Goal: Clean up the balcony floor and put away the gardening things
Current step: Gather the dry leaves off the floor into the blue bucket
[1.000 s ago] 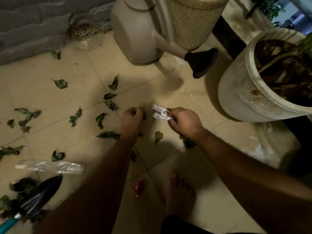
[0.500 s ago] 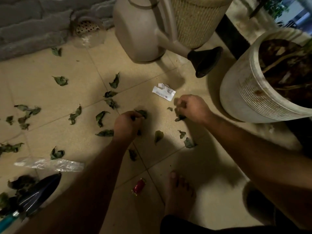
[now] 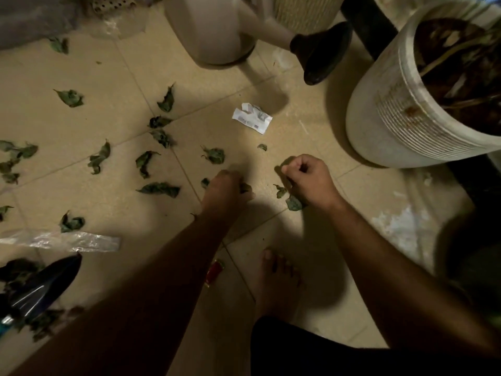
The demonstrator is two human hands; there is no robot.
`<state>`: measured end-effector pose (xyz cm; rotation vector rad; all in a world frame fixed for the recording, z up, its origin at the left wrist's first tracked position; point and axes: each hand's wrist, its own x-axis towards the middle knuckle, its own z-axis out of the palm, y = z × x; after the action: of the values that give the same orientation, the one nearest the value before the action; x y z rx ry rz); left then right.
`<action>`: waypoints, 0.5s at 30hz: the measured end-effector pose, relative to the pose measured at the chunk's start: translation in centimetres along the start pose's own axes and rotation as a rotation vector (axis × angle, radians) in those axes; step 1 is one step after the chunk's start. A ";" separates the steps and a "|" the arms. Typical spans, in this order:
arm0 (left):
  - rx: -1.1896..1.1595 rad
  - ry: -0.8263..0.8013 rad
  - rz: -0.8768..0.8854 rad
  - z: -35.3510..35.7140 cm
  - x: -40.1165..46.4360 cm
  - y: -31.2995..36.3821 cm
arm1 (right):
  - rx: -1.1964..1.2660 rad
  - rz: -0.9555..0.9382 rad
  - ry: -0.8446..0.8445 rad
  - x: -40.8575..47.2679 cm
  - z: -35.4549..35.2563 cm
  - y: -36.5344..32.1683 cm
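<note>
Dry green leaves lie scattered over the beige tiled floor, among them a leaf (image 3: 160, 189) left of my hands and a leaf (image 3: 214, 154) just beyond them. My left hand (image 3: 227, 185) is curled down on the floor, gripping leaves, and one leaf edge shows at its fingers. My right hand (image 3: 309, 177) is a fist holding leaves, with a leaf (image 3: 294, 204) poking out beneath it. A crumpled white paper scrap (image 3: 252, 118) lies on the tiles beyond both hands, touched by neither.
A dark trowel (image 3: 43, 287) rests on a leaf pile at lower left, beside a clear plastic wrapper (image 3: 70, 241). A red wrapper (image 3: 215, 270) lies near my bare foot (image 3: 276, 280). A beige watering can (image 3: 214, 31) and a woven basket (image 3: 306, 12) stand at the back. A white plant pot (image 3: 393, 109) stands at right.
My right hand let go of the paper scrap, which now lies on the floor. Both hands drew back toward me and closed on leaves.
</note>
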<state>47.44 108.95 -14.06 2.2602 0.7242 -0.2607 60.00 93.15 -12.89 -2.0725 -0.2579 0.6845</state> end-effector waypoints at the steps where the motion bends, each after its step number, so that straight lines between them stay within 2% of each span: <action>1: 0.015 0.000 -0.010 0.3 -0.2 -0.1 | 0.133 0.057 0.007 -0.5 -0.3 -0.1; 4: 0.020 0.067 -0.038 1.0 -0.7 -0.6 | 0.506 0.200 -0.019 -1.8 -1.6 0.3; 7: 0.038 0.062 -0.047 1.4 -0.9 -0.9 | 0.729 0.248 -0.090 -3.2 -2.9 1.3; 9: 0.016 0.046 -0.057 1.5 -1.0 -0.5 | 0.776 0.255 -0.125 -4.0 -3.3 1.7; 12: -0.056 0.078 -0.048 1.6 -0.9 0.5 | 0.765 0.263 -0.088 -4.3 -3.5 3.2; 15: -0.377 0.042 -0.126 1.6 -0.9 1.6 | 0.613 0.274 -0.050 -4.2 -3.1 4.3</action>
<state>47.65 106.57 -13.91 1.8712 0.8615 -0.1237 57.97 86.78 -13.50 -1.5118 0.1971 0.8545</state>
